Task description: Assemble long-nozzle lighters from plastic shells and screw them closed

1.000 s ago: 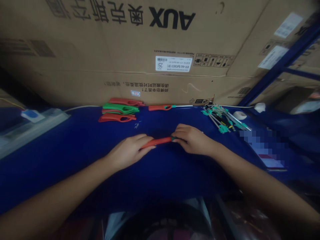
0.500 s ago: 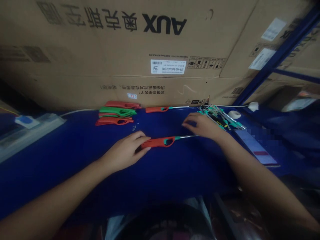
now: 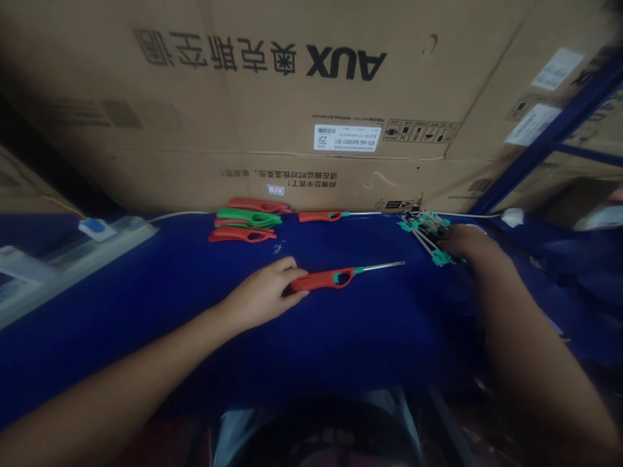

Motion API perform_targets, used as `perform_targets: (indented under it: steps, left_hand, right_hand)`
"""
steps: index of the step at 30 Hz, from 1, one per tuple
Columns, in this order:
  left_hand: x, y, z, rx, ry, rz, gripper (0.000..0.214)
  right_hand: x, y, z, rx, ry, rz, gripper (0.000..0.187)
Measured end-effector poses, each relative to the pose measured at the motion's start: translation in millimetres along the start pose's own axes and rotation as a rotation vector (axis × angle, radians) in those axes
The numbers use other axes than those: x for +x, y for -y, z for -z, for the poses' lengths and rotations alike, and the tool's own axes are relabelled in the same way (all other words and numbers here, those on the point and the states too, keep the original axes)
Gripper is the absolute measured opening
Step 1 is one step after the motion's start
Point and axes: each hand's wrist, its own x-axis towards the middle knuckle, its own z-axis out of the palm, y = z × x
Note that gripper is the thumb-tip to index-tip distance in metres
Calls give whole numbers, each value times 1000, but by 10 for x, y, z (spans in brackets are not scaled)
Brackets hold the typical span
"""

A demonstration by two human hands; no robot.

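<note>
Left hand (image 3: pixel 260 292) closed around one red lighter (image 3: pixel 317 280) (second lighter (image 3: pixel 320 216) behind), right hand (image 3: pixel 467 242) at one rod pile (image 3: pixel 417 228), grip unclear.

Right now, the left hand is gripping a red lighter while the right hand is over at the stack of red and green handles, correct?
Not quite: the right hand is at the heap of green-ended rods instead, as the head view shows. The left hand is indeed gripping a red lighter.
</note>
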Motion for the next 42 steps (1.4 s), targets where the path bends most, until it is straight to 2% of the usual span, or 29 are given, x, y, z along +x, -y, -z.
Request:
perform_targets:
  steps: [2, 4, 7, 9, 11, 13, 15, 18, 20, 24, 28, 35, 39, 42]
  left_hand:
    - [-1, -15, -13, -19, -14, 3, 31]
    - [-3, -34, -32, -54, -34, 10, 30]
    - [-7, -56, -68, -104, -77, 9, 29]
    - [-11, -62, -94, -129, -110, 4, 29]
    - [-15, -66, -117, -154, -136, -7, 29]
    - [-18, -73, -137, -181, -145, -26, 31]
    - [-21, -83, -152, -206, -137, -50, 32]
    - [-26, -95, -169, -224, -134, -83, 32]
    - [-29, -97, -175, -228, -142, -99, 32]
    - [-31, -101, -176, -245, -146, -111, 31]
    - [-35, -100, -176, -261, -125, -111, 32]
    - [-48, -112, -198, -309, -131, -118, 34]
    - [-55, -156, -192, -318, -108, -125, 35]
    - [-59, -178, -189, -337, -104, -113, 36]
  right_hand:
    - [-42, 54, 104, -18, 9, -88, 51]
    - [-105, 138, 270, -3, 18, -123, 45]
    - [-227, 356, 474, 132, -27, -63, 28]
    - [-326, 584, 468, 262, -71, -2, 14]
    - [-441, 859, 320, 389, -64, 62, 16]
    - [-569, 1135, 72, 509, -2, 157, 16]
    - [-696, 1364, -198, 746, 179, 347, 17]
    - [-824, 1585, -515, 805, 260, 408, 20]
    - [-848, 1678, -640, 848, 288, 401, 22]
    - [-832, 1816, -728, 946, 335, 344, 20]
    - [-839, 1869, -692, 1072, 354, 264, 24]
    - [-819, 1781, -394, 1340, 312, 97, 35]
    - [-915, 1745, -220, 1533, 320, 6, 33]
    - [-1020, 1728, -174, 1572, 360, -55, 33]
